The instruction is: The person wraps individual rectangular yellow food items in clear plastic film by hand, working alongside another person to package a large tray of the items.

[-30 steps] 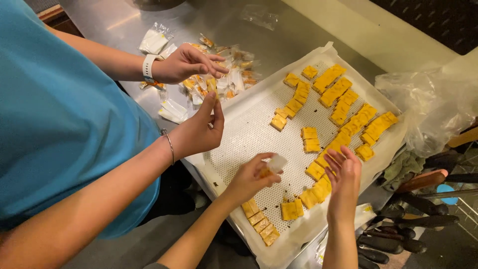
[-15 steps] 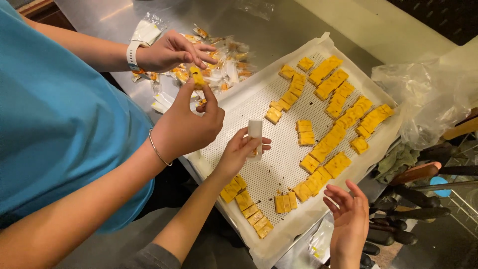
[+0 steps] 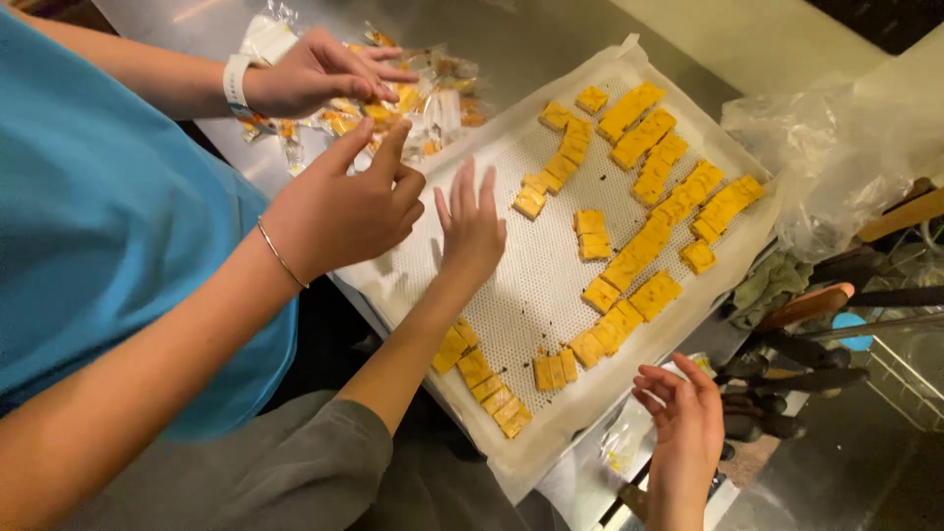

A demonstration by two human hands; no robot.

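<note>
Currently in view, entries from left to right.

1. Co-worker in a blue top: one hand (image 3: 339,211) loosely pinched at the tray's left edge, the other hand (image 3: 315,74) resting on the wrapper pile.
2. Wrapper pile (image 3: 423,103) on the steel table (image 3: 551,29): clear wrappers, several with orange pieces inside, so unwrapped stock is not exhausted.
3. My left hand (image 3: 470,231): fingers spread, holding nothing, over the bare liner.
4. Tray (image 3: 629,59), lined with a perforated sheet: orange pieces (image 3: 639,187) lie in rows along its right side and near edge. I judge it roughly half filled; the left-centre part is uncovered.
5. My right hand (image 3: 683,423): open, fingers loosely curled, empty, just off the tray's near corner.
6. Clear plastic bag (image 3: 826,167) and tool handles (image 3: 806,305), far right.
</note>
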